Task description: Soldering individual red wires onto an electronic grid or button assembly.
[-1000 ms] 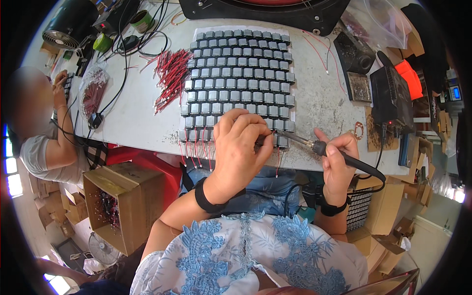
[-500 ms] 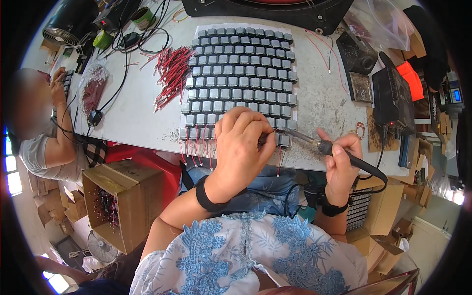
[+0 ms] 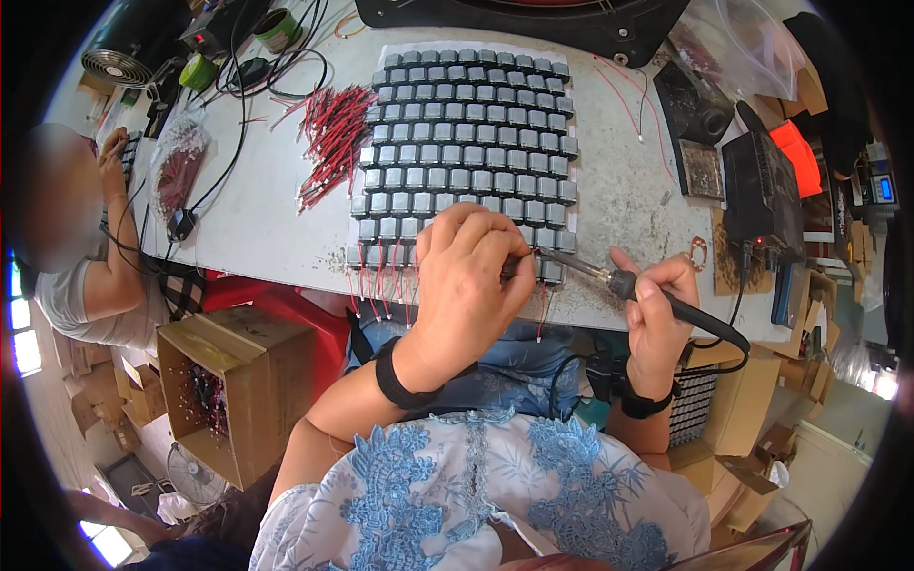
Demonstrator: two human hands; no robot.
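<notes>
Small grey-topped black components (image 3: pixel 466 133) stand in several tight rows on a white sheet on the table. Over the nearest rows, my left hand (image 3: pixel 471 266) is closed in a pinch; whatever its fingertips hold is hidden behind them. My right hand (image 3: pixel 659 319) grips a soldering iron (image 3: pixel 624 284) by its dark handle. The iron's metal tip points left and meets the near row right beside my left fingertips. Thin red wires (image 3: pixel 382 276) with white ends hang from the near row's left part over the table edge, and another hangs right of my left hand.
Left of the rows lies a pile of red wires (image 3: pixel 333 143). A black soldering station (image 3: pixel 762 190) stands at the right, with the iron's cable looping below it. An open cardboard box (image 3: pixel 238 381) holds more wires at lower left. Another person (image 3: pixel 95 238) sits at the far left.
The soldering iron has shifted very slightly left, its tip still beside my left fingertips. My left hand stays nearly in place.
</notes>
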